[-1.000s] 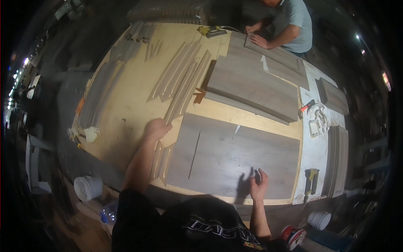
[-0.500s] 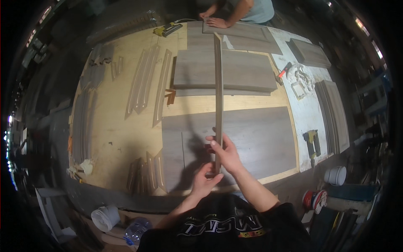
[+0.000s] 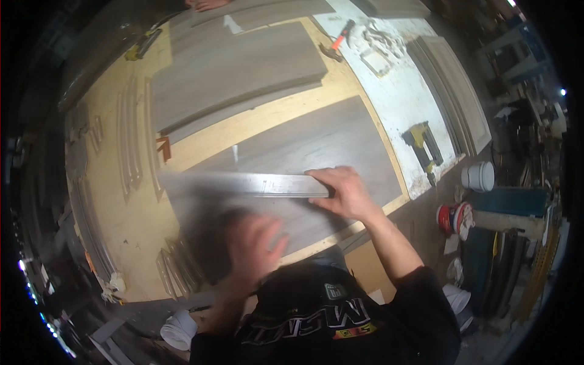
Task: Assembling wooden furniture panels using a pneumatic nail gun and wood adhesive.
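My right hand [image 3: 345,191] grips one end of a long, narrow wooden strip [image 3: 261,184], thumb and fingers on opposite edges. The strip lies crosswise above a large grey-brown panel [image 3: 340,137], and its left end is smeared by motion. Below the strip, apart from it, my left hand [image 3: 252,243] is blurred; its fingers look spread, with nothing seen in them. Short mitred strips [image 3: 173,267] lie near the table's front left, beyond my left hand. Longer strips [image 3: 129,137] lie farther back on the left, next to an orange-brown corner piece [image 3: 163,148].
Behind the panel is a panel stack [image 3: 243,70]. On the white surface at right are a yellow-black nail gun [image 3: 424,146], a red-handled hammer [image 3: 342,39], a white cloth [image 3: 383,44] and framed panels [image 3: 456,91]. Another person's hand [image 3: 207,5] rests at the far edge.
The strip has swung from pointing away from me to lying crosswise. My left hand has come off it and moved left; my right hand still holds it. The whole view has turned and shifted.
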`<state>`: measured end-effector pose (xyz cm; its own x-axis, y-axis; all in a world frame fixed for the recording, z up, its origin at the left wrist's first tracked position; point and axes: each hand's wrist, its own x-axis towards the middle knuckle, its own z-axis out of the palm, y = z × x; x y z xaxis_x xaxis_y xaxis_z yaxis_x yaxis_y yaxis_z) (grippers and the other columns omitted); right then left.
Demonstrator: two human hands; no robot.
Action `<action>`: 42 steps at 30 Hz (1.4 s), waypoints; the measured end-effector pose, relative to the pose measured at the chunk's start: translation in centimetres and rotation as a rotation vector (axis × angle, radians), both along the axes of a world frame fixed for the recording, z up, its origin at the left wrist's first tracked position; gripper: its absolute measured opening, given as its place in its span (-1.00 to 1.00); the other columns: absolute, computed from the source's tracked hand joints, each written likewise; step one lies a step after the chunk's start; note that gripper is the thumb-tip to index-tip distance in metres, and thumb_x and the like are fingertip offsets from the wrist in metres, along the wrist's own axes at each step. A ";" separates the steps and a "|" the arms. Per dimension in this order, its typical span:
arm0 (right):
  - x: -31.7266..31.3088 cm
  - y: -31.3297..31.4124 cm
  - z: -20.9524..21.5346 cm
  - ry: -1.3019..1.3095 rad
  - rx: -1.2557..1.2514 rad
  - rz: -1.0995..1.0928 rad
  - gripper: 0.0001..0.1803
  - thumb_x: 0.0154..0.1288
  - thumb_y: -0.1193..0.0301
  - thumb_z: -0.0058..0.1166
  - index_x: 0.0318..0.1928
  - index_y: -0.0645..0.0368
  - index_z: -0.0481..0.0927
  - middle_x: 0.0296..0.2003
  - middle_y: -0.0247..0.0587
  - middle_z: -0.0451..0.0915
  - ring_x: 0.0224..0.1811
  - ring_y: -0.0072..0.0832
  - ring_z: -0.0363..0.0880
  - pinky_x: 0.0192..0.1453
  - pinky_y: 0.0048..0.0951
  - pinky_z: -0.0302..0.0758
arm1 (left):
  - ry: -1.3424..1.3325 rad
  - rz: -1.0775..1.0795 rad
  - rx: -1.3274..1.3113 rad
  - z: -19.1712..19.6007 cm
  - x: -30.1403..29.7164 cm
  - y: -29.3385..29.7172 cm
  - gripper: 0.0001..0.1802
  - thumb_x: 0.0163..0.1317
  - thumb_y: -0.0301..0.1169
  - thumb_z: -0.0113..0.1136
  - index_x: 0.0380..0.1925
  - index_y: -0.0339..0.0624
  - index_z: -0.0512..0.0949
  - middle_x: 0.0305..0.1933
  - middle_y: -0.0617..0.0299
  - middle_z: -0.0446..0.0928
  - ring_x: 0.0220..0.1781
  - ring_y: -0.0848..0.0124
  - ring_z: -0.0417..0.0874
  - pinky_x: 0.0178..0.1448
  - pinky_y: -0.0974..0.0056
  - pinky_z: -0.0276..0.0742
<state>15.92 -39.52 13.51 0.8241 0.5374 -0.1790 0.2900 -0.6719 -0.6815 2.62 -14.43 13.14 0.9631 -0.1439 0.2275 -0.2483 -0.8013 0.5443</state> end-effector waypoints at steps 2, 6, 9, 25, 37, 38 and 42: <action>0.4 -1.8 -2.0 -0.113 -0.029 -0.002 -0.40 0.14 0.24 0.44 0.23 -0.06 0.64 0.05 -0.31 0.72 0.18 -0.28 0.63 0.50 -0.08 0.25 | 0.056 0.057 0.277 -0.2 3.2 1.3 -0.26 -0.01 -0.31 0.57 0.25 -0.09 0.55 0.31 0.11 0.50 0.36 0.05 0.50 0.52 -0.16 0.30; 2.6 -2.0 -4.7 -0.224 -0.009 0.188 -0.39 0.16 0.24 0.42 0.26 -0.11 0.61 0.06 -0.37 0.71 0.21 -0.37 0.60 0.55 0.03 0.16 | 0.106 -0.067 0.413 -4.9 5.6 5.0 -0.27 0.08 -0.22 0.54 0.28 -0.06 0.52 0.29 0.14 0.53 0.34 0.15 0.52 0.57 -0.23 0.15; 4.4 -1.9 -6.3 -0.252 -0.037 0.278 -0.41 0.18 0.18 0.41 0.25 -0.13 0.61 0.11 -0.43 0.66 0.35 -0.39 0.50 0.57 0.24 0.09 | 0.209 -0.052 0.249 -6.8 5.7 5.5 -0.29 0.11 -0.26 0.52 0.29 -0.08 0.51 0.20 0.14 0.59 0.27 0.17 0.57 0.56 -0.20 0.18; 11.2 -9.8 -13.8 -0.133 0.069 -0.649 -0.63 0.23 0.22 0.38 0.01 0.09 0.76 -0.21 -0.22 0.74 -0.10 -0.22 0.67 0.01 -0.22 0.60 | 0.176 0.083 0.271 -10.4 8.1 6.0 -0.37 0.13 -0.27 0.52 0.22 -0.10 0.56 0.13 0.08 0.59 0.26 0.10 0.53 0.57 -0.17 0.18; 12.2 -10.0 -13.7 -0.034 0.009 -0.637 -0.60 0.20 0.24 0.39 0.03 0.10 0.76 -0.18 -0.23 0.72 -0.10 -0.22 0.68 0.05 -0.24 0.58 | 0.334 0.141 0.177 -11.1 9.2 5.8 -0.37 0.09 -0.33 0.54 0.20 -0.12 0.58 0.18 0.04 0.58 0.28 0.02 0.54 0.46 -0.05 0.37; 12.2 -9.9 -13.6 -0.030 0.011 -0.628 -0.60 0.20 0.24 0.39 0.03 0.10 0.76 -0.18 -0.23 0.72 -0.10 -0.22 0.68 0.05 -0.24 0.58 | 0.332 0.146 0.167 -11.8 9.1 6.0 -0.38 0.09 -0.34 0.53 0.20 -0.13 0.58 0.19 0.02 0.57 0.29 0.01 0.53 0.43 -0.03 0.40; 12.2 -10.1 -13.7 0.012 0.047 -0.660 -0.60 0.21 0.26 0.40 0.04 0.13 0.76 -0.18 -0.21 0.71 -0.10 -0.27 0.68 0.08 -0.28 0.58 | 0.369 0.157 0.168 -12.1 9.6 6.0 -0.39 0.11 -0.37 0.51 0.21 -0.15 0.59 0.21 0.00 0.56 0.29 -0.02 0.53 0.39 -0.03 0.43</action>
